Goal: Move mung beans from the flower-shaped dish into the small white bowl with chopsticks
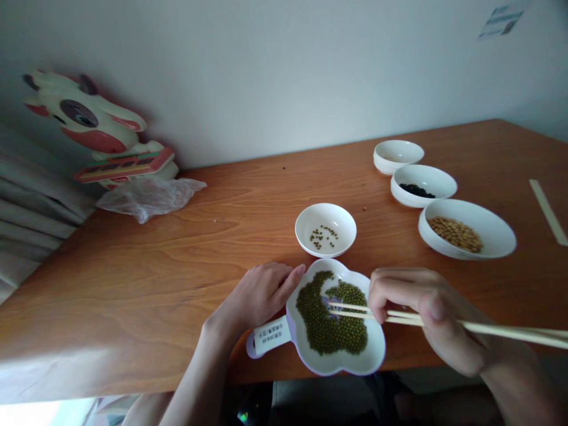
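My right hand (426,307) is closed around a pair of wooden chopsticks (403,316). Their tips dip among green mung beans (315,322) in a flower-shaped white dish (375,349) with a lilac edge and a labelled handle (270,335). At the dish's left rim is my left hand (266,290), fingers curled and thumb along the edge, apparently holding it; the other fingertips are hidden. Just behind the dish stands a small white bowl (306,236) with a scatter of mung beans at its bottom. I cannot make out any bean between the chopstick tips.
Three white bowls stand back right: one with tan beans (455,234), one with dark beans (416,190), and a far bowl (398,155) whose contents are unclear. A pale strip (548,212) lies at right. A cow toy (102,130) and clear plastic bag (153,196) sit back left.
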`<state>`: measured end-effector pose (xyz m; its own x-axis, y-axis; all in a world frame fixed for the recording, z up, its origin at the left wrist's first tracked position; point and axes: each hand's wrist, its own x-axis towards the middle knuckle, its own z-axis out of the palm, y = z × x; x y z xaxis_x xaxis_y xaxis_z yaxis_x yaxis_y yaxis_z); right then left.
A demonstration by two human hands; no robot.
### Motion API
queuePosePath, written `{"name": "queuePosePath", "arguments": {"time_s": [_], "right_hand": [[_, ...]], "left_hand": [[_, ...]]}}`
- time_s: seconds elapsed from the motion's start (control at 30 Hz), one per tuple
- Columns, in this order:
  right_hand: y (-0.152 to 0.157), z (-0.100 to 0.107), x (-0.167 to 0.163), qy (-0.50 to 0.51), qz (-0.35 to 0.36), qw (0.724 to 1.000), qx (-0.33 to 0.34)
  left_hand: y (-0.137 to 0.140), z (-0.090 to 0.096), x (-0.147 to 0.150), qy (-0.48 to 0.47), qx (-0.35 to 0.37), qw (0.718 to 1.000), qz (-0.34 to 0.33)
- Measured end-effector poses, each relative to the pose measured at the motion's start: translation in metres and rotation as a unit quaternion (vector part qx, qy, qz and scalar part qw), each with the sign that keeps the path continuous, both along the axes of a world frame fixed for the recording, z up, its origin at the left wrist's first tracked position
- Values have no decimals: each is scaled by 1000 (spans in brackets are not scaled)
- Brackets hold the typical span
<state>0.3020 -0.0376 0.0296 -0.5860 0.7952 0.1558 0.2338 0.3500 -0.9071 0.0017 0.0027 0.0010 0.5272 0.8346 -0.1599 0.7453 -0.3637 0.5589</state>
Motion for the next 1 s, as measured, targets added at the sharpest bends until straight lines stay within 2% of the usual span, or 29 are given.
{"name": "queuePosePath", "arguments": {"time_s": [0.77, 1.0], "right_hand": [[1, 0, 0, 9, 12, 1000, 26], [0, -4, 4, 31, -11, 999, 31]], "left_hand": [[0, 0, 1, -4, 4, 1000, 2], [0, 0, 1, -6, 2, 1000, -2]]}}
